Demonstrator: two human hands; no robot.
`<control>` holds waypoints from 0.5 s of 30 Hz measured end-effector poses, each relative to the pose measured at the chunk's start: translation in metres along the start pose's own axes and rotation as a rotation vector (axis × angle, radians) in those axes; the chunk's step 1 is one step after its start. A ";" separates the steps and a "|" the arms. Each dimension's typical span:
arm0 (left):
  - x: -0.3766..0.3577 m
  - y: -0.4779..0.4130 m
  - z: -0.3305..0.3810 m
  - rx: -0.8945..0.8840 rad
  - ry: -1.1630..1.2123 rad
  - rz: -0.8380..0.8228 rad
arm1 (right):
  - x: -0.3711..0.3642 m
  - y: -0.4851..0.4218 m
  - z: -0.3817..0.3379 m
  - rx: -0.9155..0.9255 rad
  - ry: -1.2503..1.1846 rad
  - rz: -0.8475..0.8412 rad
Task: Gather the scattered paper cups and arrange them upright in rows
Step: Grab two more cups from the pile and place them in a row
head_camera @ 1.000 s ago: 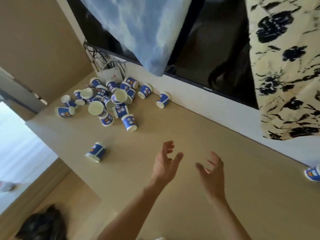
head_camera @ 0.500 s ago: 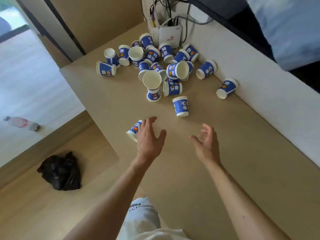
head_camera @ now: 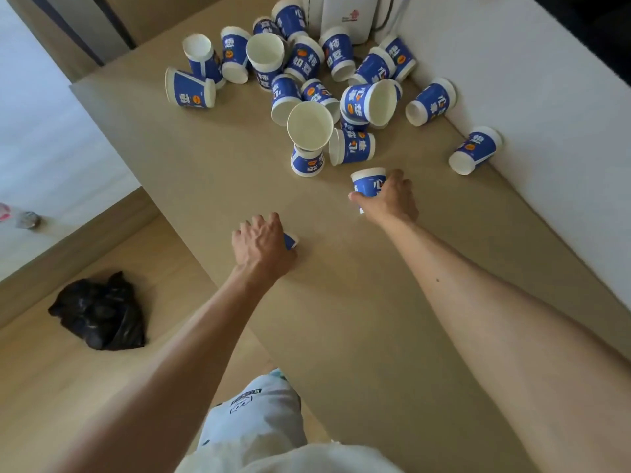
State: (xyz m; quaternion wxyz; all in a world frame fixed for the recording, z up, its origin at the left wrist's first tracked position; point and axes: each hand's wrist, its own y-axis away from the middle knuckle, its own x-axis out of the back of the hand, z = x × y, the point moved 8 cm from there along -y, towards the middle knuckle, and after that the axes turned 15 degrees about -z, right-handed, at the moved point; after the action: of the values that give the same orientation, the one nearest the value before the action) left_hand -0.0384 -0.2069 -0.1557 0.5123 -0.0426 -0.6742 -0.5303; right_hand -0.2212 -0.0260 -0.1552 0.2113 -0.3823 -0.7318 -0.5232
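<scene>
Your right hand (head_camera: 391,201) is gripping a blue-and-white paper cup (head_camera: 367,186) at its ten o'clock; your left hand (head_camera: 261,249) is curling its grip over a second cup (head_camera: 290,241), mostly hidden.

Home room: tan counter (head_camera: 341,319) along white wall (head_camera: 546,97), router box (head_camera: 345,15), wooden floor (head_camera: 51,387), black rubbish bag (head_camera: 99,312)

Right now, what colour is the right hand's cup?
The cup is blue with a white rim and white lettering; head view.

arms: bare, no sleeves | shorts (head_camera: 254,414): pale, dark printed marking | top: white
</scene>
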 end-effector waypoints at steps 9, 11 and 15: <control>-0.009 -0.003 0.002 -0.106 0.079 -0.005 | -0.007 -0.008 0.004 -0.006 -0.020 0.041; -0.004 0.002 0.004 -0.151 0.270 0.002 | -0.004 0.002 0.013 0.022 -0.124 0.048; 0.007 0.022 0.023 -0.297 0.667 0.010 | 0.005 0.038 0.054 0.061 -0.389 0.077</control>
State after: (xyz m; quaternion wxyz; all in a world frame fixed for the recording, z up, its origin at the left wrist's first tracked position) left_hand -0.0436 -0.1837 -0.1340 0.6947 0.0555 -0.3853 -0.6048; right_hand -0.1901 0.0316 -0.1484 0.0974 -0.4974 -0.7592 -0.4084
